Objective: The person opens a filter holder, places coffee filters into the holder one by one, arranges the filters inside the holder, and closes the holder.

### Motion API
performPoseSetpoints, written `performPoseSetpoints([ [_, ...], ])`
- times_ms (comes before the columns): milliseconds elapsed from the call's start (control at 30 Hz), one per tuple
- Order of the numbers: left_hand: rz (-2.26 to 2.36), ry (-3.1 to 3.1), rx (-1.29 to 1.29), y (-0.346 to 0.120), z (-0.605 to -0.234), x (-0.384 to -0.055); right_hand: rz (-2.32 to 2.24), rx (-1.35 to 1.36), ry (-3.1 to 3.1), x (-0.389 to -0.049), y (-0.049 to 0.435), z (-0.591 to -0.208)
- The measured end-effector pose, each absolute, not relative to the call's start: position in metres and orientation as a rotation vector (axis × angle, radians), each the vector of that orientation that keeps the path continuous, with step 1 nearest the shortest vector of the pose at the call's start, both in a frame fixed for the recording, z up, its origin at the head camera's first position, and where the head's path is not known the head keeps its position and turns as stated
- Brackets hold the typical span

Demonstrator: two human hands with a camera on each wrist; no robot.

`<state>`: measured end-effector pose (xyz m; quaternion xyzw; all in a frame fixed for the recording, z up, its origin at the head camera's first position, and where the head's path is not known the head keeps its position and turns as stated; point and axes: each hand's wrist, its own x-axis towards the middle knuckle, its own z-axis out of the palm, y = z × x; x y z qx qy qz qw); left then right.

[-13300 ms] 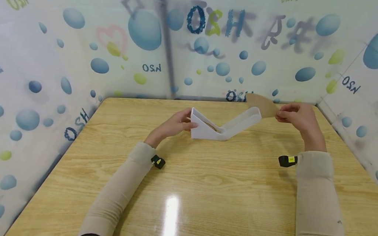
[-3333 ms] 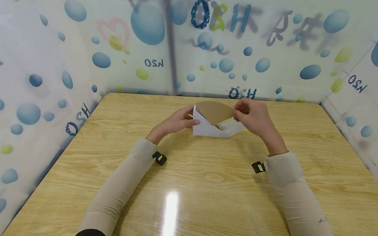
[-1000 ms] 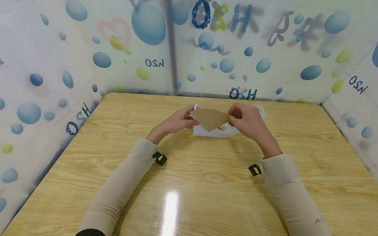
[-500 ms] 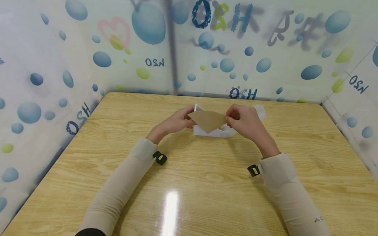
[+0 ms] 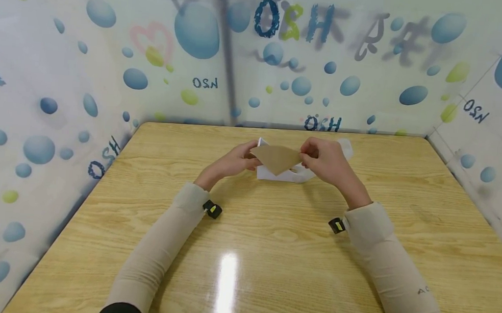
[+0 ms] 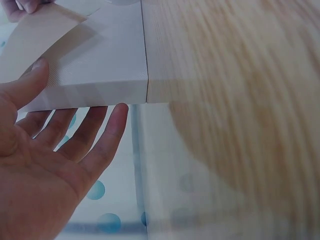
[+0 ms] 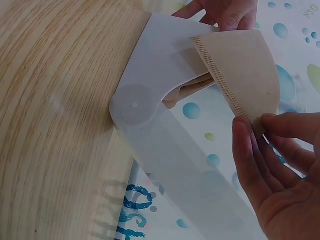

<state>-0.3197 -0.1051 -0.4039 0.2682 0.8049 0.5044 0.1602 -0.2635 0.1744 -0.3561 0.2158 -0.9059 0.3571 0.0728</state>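
A white coffee filter holder (image 5: pixel 271 176) rests on the table near its back edge, its translucent lid (image 7: pixel 175 155) swung open on a round hinge. My left hand (image 5: pixel 231 161) holds the holder's left end, with the thumb on its near side and the fingers at the end wall (image 6: pixel 95 92). A tan cone-shaped paper coffee filter (image 5: pixel 276 159) with a crimped seam hangs in front of the holder, covering part of it. Its right corner is pinched between thumb and fingers of my right hand (image 5: pixel 329 162). More brown filters (image 7: pixel 192 90) show inside the holder's opening.
The wood-grain table (image 5: pixel 269 256) has a bright reflection near its front. Patterned white walls (image 5: pixel 301 82) with blue and green spots stand behind it and at both sides. A small black camera (image 5: pixel 337 225) sits at the right cuff and another (image 5: pixel 213 209) at the left.
The right hand has brought the filter from right of the holder, over its opening, then lower in front of it. The left hand keeps its hold. The last half second shows barely any movement.
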Motion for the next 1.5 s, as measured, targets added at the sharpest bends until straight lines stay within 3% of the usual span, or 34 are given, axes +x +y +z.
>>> performPoseSetpoints([
  [933, 1.426, 2.345, 0.784, -0.1033, -0.4048, -0.3209, 0.960, 0.375, -2.551, -0.2605, 0.1732, -0.3525],
  [1500, 1.422, 2.340, 0.781, -0.1035, -0.4065, -0.3227, 0.964, 0.438, -2.582, -0.2628, 0.1718, -0.3551],
])
